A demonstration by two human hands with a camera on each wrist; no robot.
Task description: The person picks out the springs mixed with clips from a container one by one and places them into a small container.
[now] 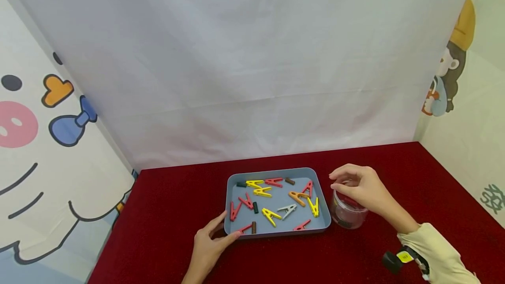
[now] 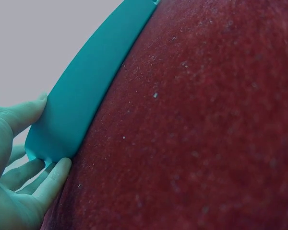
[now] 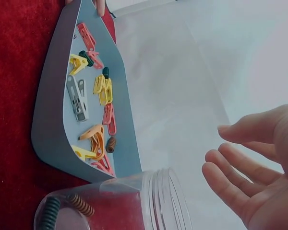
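My left hand [image 1: 209, 245] holds the near-left corner of a blue-grey tray [image 1: 279, 234], its thumb at the front rim and its fingers along the side. In the left wrist view the tray wall [image 2: 81, 91] shows between thumb and fingers. Inside the tray lie several clothespins, among them a grey one [image 1: 288, 210] and an orange one [image 1: 296, 198], plus small coil springs [image 1: 255, 207]. My right hand [image 1: 364, 185] hovers over the mouth of a clear jar [image 1: 351, 217], fingers loosely bent, holding nothing. A dark green spring [image 3: 50, 213] and a brown spring [image 3: 81, 205] lie in the jar.
A dark red cloth [image 1: 177, 205] covers the table. White fabric [image 1: 252, 78] hangs behind it, and printed panels [image 1: 43, 179] stand at both sides. The jar stands close to the tray's right side.
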